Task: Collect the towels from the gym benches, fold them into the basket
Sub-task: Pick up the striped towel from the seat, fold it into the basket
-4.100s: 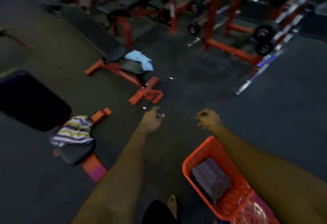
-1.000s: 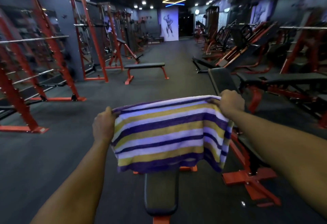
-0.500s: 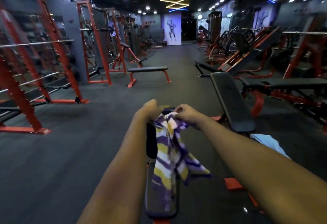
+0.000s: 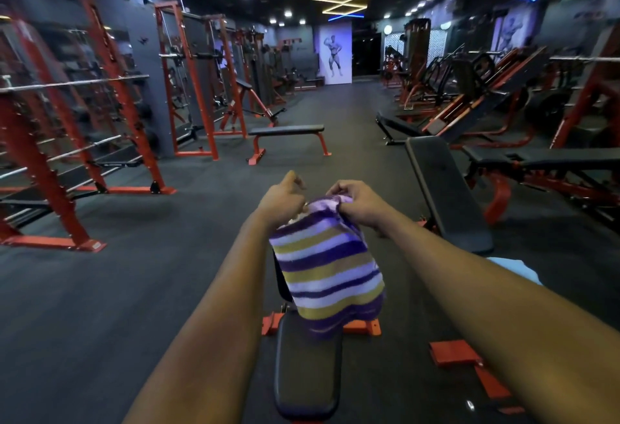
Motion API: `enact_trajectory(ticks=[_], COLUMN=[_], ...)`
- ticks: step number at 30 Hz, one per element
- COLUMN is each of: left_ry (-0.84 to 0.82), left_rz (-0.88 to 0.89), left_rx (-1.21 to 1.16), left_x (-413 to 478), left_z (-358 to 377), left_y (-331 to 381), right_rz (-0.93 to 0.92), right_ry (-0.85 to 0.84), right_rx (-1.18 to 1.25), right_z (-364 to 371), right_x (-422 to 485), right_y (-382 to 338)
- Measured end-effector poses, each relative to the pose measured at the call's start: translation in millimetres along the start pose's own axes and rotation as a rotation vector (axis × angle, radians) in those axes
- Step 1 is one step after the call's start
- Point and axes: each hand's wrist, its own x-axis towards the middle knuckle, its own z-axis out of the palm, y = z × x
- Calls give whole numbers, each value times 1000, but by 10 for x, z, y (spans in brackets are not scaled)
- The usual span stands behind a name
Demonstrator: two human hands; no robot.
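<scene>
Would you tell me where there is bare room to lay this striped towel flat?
The black padded bench below the hands is bare. So is the dark floor between it and the red rack. The right is crowded: an inclined bench and a light-blue towel.

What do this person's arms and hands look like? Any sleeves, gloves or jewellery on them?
Both forearms are bare right up to the bottom edge of the picture, so no sleeves show. The left hand and the right hand wear no gloves. I see no watch, bracelet or wristband on either wrist, and no rings that I can make out, though the fingers are partly curled and a little blurred.
</scene>
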Motion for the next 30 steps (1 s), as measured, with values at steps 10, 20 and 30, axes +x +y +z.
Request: enact_trajectory(ticks=[10, 20, 30], left_ry=[-412, -260, -611], left_rz=[43, 409, 748], left_rx=[386, 218, 117], left_x=[-5, -14, -931], left_z=[578, 1302, 2672], left_y=[-650, -181, 617], right_rz=[30, 335, 643], right_ry=[150, 503, 824], right_rx=[77, -66, 15], right_z=[-735, -878, -1014], right_x=[-438, -2384, -4609], right_y=[467, 891, 407])
